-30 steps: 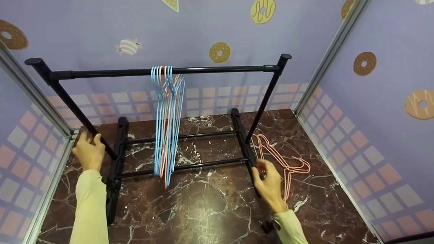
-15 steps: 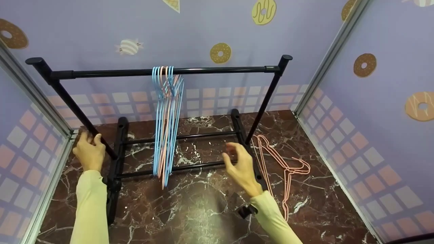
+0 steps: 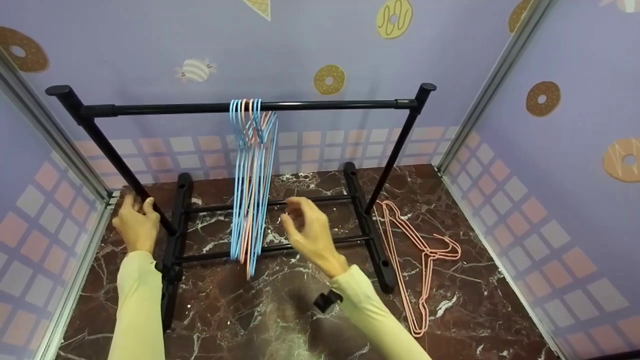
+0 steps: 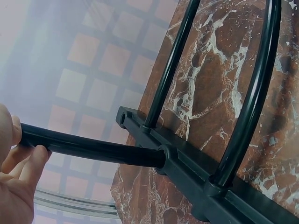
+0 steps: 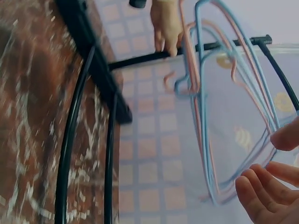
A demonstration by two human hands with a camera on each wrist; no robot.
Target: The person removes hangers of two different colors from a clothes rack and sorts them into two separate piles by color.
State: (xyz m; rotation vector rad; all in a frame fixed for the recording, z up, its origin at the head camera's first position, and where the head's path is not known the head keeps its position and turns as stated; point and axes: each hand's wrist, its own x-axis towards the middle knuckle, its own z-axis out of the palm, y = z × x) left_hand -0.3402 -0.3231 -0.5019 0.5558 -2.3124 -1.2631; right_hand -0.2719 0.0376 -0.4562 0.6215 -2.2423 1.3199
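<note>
A black garment rack [image 3: 340,105] stands on the floor, with a bunch of blue and pink hangers [image 3: 248,185] on its top bar left of the middle. My left hand [image 3: 137,227] holds the lower part of the rack's left post [image 3: 111,151]; in the left wrist view, the thumb and fingers [image 4: 35,163] bend round that post [image 4: 93,148]. Just right of the hanging bunch is my right hand [image 3: 314,237], thumb and fingers apart and loosely curved. In the right wrist view this hand [image 5: 268,193] overlaps the lower ends of the hangers [image 5: 205,154], holding nothing.
Pink hangers [image 3: 427,254] lie on the marble floor right of the rack's right foot [image 3: 376,257]. Two low crossbars [image 3: 345,240] join the feet. Patterned lilac walls [image 3: 370,60] enclose the back and both sides.
My right hand has moved left, from beside the rack's right foot and the floor hangers to beside the hanging bunch. The left hand keeps its hold on the post.
</note>
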